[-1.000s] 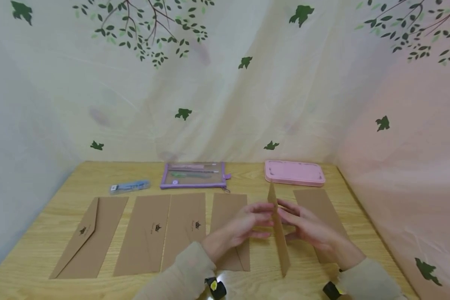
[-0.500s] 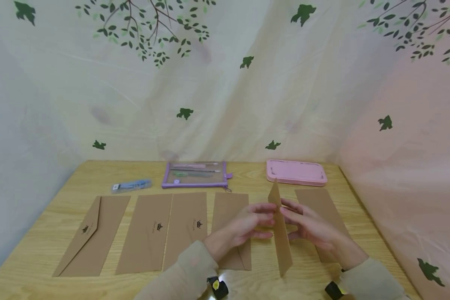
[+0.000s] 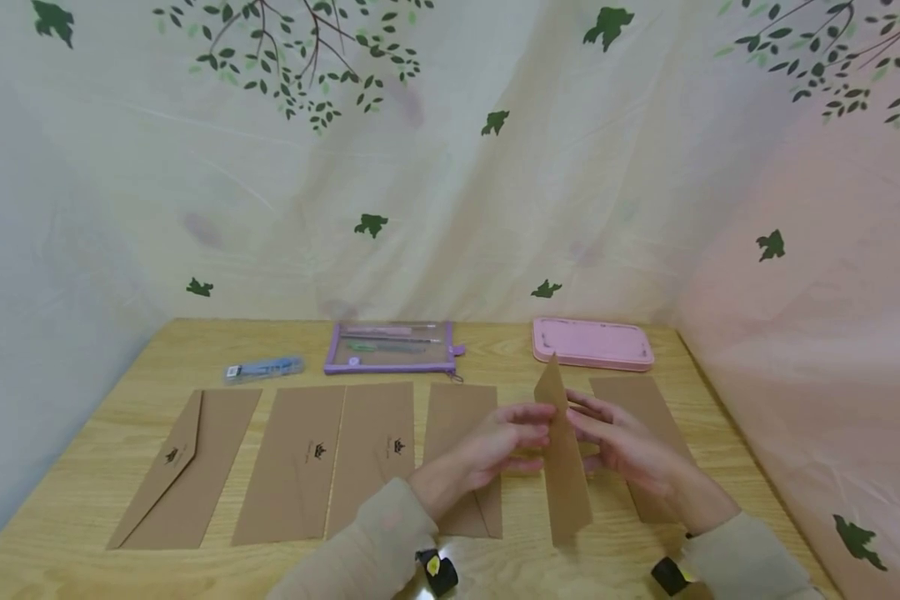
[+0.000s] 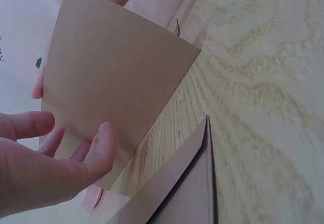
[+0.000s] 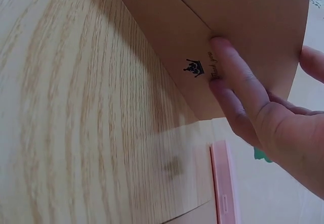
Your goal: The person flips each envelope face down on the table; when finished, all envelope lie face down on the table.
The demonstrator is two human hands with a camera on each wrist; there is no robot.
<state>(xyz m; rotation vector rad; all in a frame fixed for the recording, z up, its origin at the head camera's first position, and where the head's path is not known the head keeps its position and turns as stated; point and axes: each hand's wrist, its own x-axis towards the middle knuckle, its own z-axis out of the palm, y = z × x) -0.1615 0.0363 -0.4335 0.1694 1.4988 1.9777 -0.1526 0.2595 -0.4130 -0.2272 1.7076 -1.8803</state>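
Note:
A brown kraft envelope [image 3: 562, 471] stands upright on its long edge between my two hands. Its plain face is turned to the left hand [image 3: 487, 450], whose loosely extended fingers [image 4: 101, 150] touch it without curling round it. On the other face, a crown and "Thank you" print [image 5: 195, 67] show beside a flap line. The right hand [image 3: 633, 454] lays nearly straight fingers [image 5: 240, 72] against that side. The envelope's lower edge appears to rest on the table. A flat envelope [image 3: 457, 417] lies partly hidden under the left forearm, and another flat envelope [image 3: 637, 417] lies behind the right hand.
To the left lie further flat envelopes: one with a slanted flap [image 3: 217, 467] and two side by side [image 3: 288, 467]. Along the back of the table [image 3: 157, 358] are a blue plastic pack [image 3: 264, 369], a purple-edged pencil pouch [image 3: 390, 368] and a pink case [image 3: 592, 343]. Curtains enclose the table.
The upright envelope has turned slightly, so more of its left face shows in the head view. Both hands stay on either side of it, with only slight movement.

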